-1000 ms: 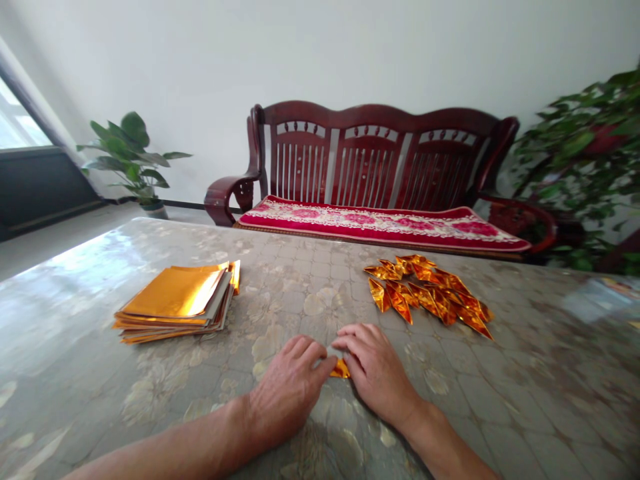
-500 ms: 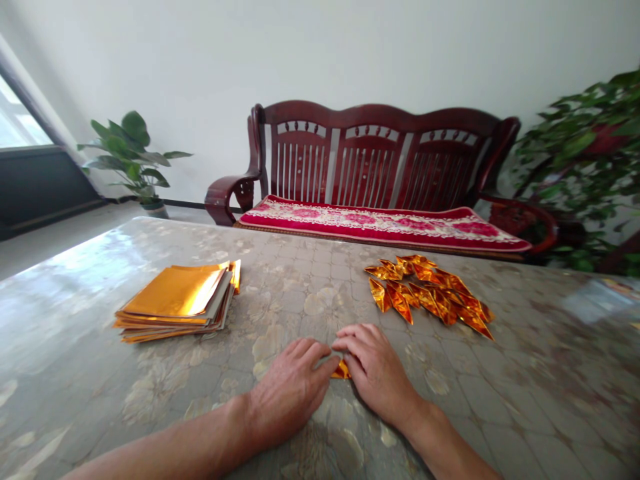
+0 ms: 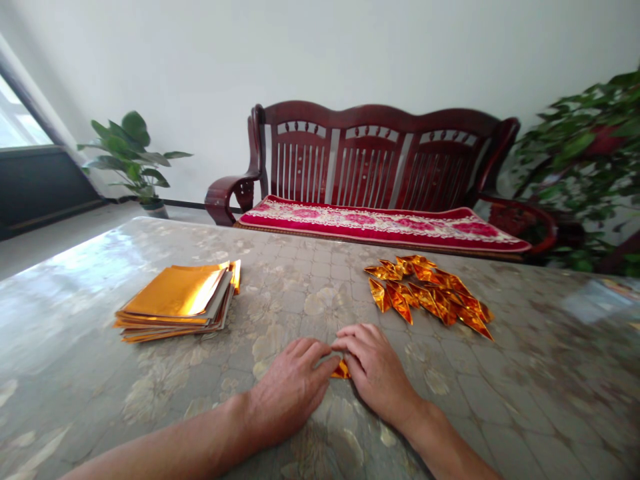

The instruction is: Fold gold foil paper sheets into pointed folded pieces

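My left hand (image 3: 290, 385) and my right hand (image 3: 374, 368) lie side by side on the table (image 3: 525, 400), fingertips meeting. Both press down on a small piece of gold foil paper (image 3: 341, 370), of which only an orange corner shows between the thumbs. The fingers of each hand are curled and pressed together over it. A stack of flat gold foil sheets (image 3: 177, 301) lies to the left of my hands. A heap of folded gold foil pieces (image 3: 430, 295) lies beyond my right hand.
The table has a glossy patterned cover. Behind it stands a dark red wooden bench (image 3: 380, 167) with a red cushion. A potted plant (image 3: 131, 157) stands at the back left, a leafy plant (image 3: 585, 167) at the right. Something pale and blurred (image 3: 597, 297) lies at the table's right edge.
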`<move>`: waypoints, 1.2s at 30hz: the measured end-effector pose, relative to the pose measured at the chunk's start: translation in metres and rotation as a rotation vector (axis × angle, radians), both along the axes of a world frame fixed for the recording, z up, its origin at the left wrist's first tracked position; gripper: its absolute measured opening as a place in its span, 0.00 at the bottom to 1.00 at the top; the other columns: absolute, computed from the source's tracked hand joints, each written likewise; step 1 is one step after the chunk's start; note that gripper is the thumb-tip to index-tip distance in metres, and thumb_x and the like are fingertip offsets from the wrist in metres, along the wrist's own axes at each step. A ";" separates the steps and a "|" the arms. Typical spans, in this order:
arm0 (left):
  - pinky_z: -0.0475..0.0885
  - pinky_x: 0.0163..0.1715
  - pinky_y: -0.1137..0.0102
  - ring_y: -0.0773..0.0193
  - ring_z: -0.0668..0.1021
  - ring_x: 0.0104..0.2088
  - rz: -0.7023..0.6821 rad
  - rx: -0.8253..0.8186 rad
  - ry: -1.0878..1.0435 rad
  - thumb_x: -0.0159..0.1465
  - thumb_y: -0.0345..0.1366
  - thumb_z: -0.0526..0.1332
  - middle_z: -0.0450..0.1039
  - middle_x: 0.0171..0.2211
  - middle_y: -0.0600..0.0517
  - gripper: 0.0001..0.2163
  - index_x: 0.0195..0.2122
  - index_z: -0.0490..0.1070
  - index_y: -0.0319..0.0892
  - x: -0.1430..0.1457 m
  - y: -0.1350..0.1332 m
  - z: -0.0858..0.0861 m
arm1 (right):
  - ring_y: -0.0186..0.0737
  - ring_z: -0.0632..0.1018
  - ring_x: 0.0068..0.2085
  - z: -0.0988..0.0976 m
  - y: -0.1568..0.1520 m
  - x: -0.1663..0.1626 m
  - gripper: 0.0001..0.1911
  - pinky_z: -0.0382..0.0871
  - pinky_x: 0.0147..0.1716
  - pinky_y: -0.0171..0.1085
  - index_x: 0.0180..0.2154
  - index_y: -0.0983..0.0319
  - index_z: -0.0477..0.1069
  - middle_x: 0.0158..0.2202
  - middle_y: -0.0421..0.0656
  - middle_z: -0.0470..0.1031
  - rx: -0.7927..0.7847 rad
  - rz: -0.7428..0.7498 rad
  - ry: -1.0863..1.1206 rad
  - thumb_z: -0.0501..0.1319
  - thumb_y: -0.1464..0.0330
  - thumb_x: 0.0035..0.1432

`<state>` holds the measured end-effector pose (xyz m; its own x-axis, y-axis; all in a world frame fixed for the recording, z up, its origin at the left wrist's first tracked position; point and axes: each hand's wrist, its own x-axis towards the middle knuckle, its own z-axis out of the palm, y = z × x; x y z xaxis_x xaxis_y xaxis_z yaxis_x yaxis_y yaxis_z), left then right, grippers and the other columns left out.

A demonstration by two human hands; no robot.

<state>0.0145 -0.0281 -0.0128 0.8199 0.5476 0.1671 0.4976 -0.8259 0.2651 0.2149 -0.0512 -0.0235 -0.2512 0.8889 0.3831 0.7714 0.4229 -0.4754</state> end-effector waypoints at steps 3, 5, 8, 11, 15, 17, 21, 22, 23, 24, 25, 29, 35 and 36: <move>0.69 0.53 0.59 0.55 0.70 0.50 0.001 -0.006 0.008 0.68 0.27 0.54 0.69 0.50 0.49 0.17 0.56 0.64 0.46 0.000 0.000 0.001 | 0.43 0.71 0.48 0.000 0.000 0.000 0.15 0.65 0.50 0.44 0.42 0.56 0.76 0.45 0.43 0.74 -0.001 0.001 0.006 0.57 0.78 0.61; 0.69 0.53 0.59 0.55 0.70 0.50 0.001 -0.008 0.012 0.67 0.27 0.54 0.69 0.50 0.49 0.17 0.57 0.64 0.46 0.000 0.001 0.001 | 0.44 0.71 0.48 0.000 0.001 0.000 0.15 0.65 0.50 0.44 0.42 0.56 0.76 0.45 0.43 0.74 -0.006 0.002 0.010 0.57 0.79 0.61; 0.69 0.54 0.58 0.55 0.70 0.50 0.000 -0.009 0.017 0.67 0.27 0.54 0.68 0.50 0.49 0.17 0.57 0.64 0.46 0.000 0.001 0.001 | 0.44 0.71 0.48 -0.001 0.000 0.001 0.15 0.64 0.50 0.44 0.42 0.56 0.75 0.45 0.42 0.74 -0.011 0.007 0.011 0.57 0.79 0.61; 0.69 0.54 0.59 0.55 0.70 0.50 -0.002 -0.009 0.014 0.68 0.27 0.54 0.68 0.50 0.49 0.17 0.57 0.64 0.46 0.000 0.001 0.000 | 0.44 0.71 0.48 0.000 0.000 0.001 0.15 0.65 0.50 0.44 0.42 0.56 0.75 0.45 0.43 0.74 -0.014 0.004 0.010 0.57 0.79 0.61; 0.69 0.54 0.59 0.56 0.70 0.50 -0.002 -0.009 0.011 0.67 0.27 0.54 0.68 0.51 0.49 0.18 0.57 0.64 0.46 0.000 0.001 0.000 | 0.43 0.70 0.49 0.001 0.000 0.000 0.16 0.64 0.50 0.45 0.42 0.55 0.75 0.45 0.42 0.74 -0.021 0.003 0.007 0.57 0.80 0.60; 0.69 0.54 0.59 0.56 0.70 0.51 -0.003 -0.009 0.011 0.67 0.27 0.54 0.69 0.51 0.49 0.18 0.57 0.64 0.46 0.000 0.002 0.000 | 0.43 0.70 0.49 0.001 -0.001 0.000 0.16 0.64 0.51 0.45 0.42 0.55 0.75 0.45 0.42 0.74 -0.025 0.002 0.007 0.57 0.80 0.60; 0.69 0.54 0.59 0.56 0.70 0.50 -0.009 -0.010 0.005 0.67 0.26 0.54 0.69 0.51 0.49 0.18 0.58 0.64 0.47 -0.001 0.003 0.000 | 0.43 0.70 0.49 0.000 0.000 0.000 0.16 0.64 0.51 0.45 0.42 0.55 0.75 0.45 0.42 0.74 -0.023 0.002 0.006 0.57 0.80 0.60; 0.69 0.54 0.59 0.56 0.70 0.50 -0.012 -0.010 0.006 0.67 0.27 0.54 0.69 0.51 0.49 0.18 0.57 0.64 0.46 -0.001 0.003 -0.001 | 0.43 0.70 0.49 0.000 0.000 0.000 0.16 0.64 0.51 0.44 0.42 0.55 0.75 0.45 0.42 0.74 -0.021 0.001 0.005 0.57 0.80 0.60; 0.69 0.54 0.59 0.55 0.70 0.50 -0.014 -0.009 0.007 0.67 0.27 0.54 0.69 0.51 0.49 0.18 0.57 0.64 0.46 -0.001 0.003 -0.001 | 0.43 0.70 0.49 -0.001 0.000 0.000 0.16 0.63 0.51 0.44 0.42 0.55 0.75 0.45 0.42 0.74 -0.020 0.000 0.003 0.58 0.80 0.60; 0.69 0.54 0.59 0.55 0.70 0.50 -0.014 -0.008 0.008 0.67 0.27 0.55 0.69 0.51 0.49 0.17 0.56 0.65 0.46 -0.001 0.003 -0.001 | 0.43 0.70 0.49 -0.001 0.000 0.000 0.16 0.63 0.51 0.44 0.42 0.55 0.75 0.45 0.42 0.74 -0.020 -0.001 0.002 0.58 0.80 0.60; 0.70 0.53 0.59 0.55 0.70 0.50 -0.014 -0.006 0.008 0.67 0.27 0.55 0.69 0.50 0.49 0.17 0.56 0.65 0.46 -0.001 0.003 -0.001 | 0.44 0.70 0.49 -0.002 0.000 0.000 0.16 0.63 0.50 0.44 0.42 0.55 0.75 0.45 0.42 0.74 -0.022 -0.003 0.001 0.58 0.80 0.60; 0.70 0.53 0.59 0.56 0.70 0.50 -0.018 0.000 0.006 0.66 0.27 0.56 0.69 0.50 0.49 0.17 0.55 0.66 0.46 -0.001 0.003 -0.002 | 0.44 0.70 0.49 -0.002 0.000 0.001 0.16 0.63 0.51 0.44 0.43 0.55 0.75 0.46 0.41 0.74 -0.030 -0.005 0.000 0.59 0.80 0.60; 0.70 0.53 0.60 0.56 0.70 0.50 -0.014 0.013 0.011 0.66 0.27 0.56 0.69 0.50 0.50 0.16 0.55 0.65 0.45 -0.001 0.004 -0.003 | 0.43 0.70 0.49 -0.002 0.000 0.001 0.16 0.63 0.51 0.44 0.42 0.55 0.75 0.46 0.41 0.74 -0.031 -0.008 -0.001 0.58 0.80 0.60; 0.70 0.53 0.59 0.56 0.70 0.50 -0.014 0.015 0.014 0.66 0.27 0.56 0.69 0.50 0.50 0.16 0.55 0.65 0.45 -0.001 0.004 -0.003 | 0.43 0.70 0.49 -0.002 0.000 0.001 0.16 0.63 0.51 0.44 0.42 0.55 0.75 0.46 0.41 0.74 -0.030 -0.009 -0.004 0.58 0.80 0.60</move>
